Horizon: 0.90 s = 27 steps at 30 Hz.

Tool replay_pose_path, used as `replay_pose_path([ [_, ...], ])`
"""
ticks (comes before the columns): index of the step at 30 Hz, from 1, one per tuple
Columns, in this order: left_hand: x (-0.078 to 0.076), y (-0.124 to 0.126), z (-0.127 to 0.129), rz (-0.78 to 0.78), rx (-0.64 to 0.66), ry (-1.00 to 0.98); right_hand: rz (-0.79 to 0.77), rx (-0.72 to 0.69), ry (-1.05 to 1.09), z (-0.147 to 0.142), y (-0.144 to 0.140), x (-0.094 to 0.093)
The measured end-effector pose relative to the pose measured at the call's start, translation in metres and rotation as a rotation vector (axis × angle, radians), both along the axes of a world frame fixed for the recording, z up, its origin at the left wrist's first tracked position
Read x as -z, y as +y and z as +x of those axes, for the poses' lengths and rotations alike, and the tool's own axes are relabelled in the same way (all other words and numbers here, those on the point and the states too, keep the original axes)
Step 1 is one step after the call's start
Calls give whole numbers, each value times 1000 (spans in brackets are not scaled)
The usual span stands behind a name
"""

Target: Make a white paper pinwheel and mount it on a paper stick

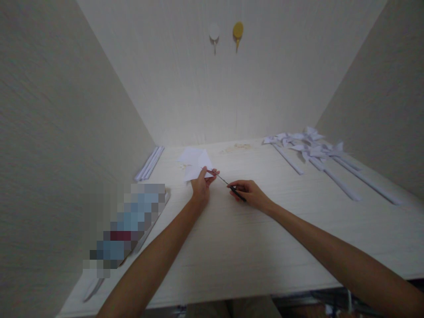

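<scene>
My left hand (202, 183) is closed on the right edge of a white paper sheet (192, 159), which has cuts or folds and sits just above the table. My right hand (247, 192) grips the black handle of a thin-shafted tool (236, 193), like an awl or slim screwdriver. Its metal shaft points up and left to the paper at my left fingers. Whether the tip goes through the paper, I cannot tell. A small pale bit (184, 166) shows at the sheet's left side.
On the right lie several white paper pinwheels (313, 150) on rolled-paper sticks (341, 182). More paper rolls (150, 163) lie at the left wall. A blurred-out object (132, 225) stands at front left. Thin tan strands (241, 146) lie at the back, under two wall hooks (237, 31).
</scene>
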State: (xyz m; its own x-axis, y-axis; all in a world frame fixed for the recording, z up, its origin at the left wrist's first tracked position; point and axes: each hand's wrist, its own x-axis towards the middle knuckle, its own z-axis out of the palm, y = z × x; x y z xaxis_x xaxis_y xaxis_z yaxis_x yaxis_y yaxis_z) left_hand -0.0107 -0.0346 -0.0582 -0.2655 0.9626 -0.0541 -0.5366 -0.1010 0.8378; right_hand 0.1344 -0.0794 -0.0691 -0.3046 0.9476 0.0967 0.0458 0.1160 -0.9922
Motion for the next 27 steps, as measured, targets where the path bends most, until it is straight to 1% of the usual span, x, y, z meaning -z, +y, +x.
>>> replay_pose_path([
  [5, 1, 1, -1, -33, 7, 5, 11, -13, -6, 1, 1, 1],
  [13, 2, 1, -1, -8, 13, 14, -3, -10, -60, 1, 2, 3],
  [19, 2, 1, -1, 10, 23, -12, 22, -15, -74, 1, 3, 5],
  [27, 1, 0, -1, 9, 16, -27, 18, -24, -66, 0, 2, 3],
])
